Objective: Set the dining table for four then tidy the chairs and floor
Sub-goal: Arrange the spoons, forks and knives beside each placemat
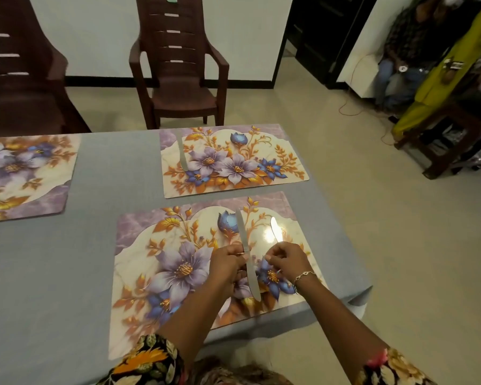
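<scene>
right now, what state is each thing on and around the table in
left hand: pinching the first knife over the near placemat
right hand: holding the second knife
third knife: lying flat on the far placemat
near placemat: flat on the table
brown chair: upright, empty

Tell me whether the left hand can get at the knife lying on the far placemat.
Probably not right away: the left hand is busy pinching the held knife. The way to the far knife on the far placemat looks free, with only flat mat and tablecloth between.
</scene>
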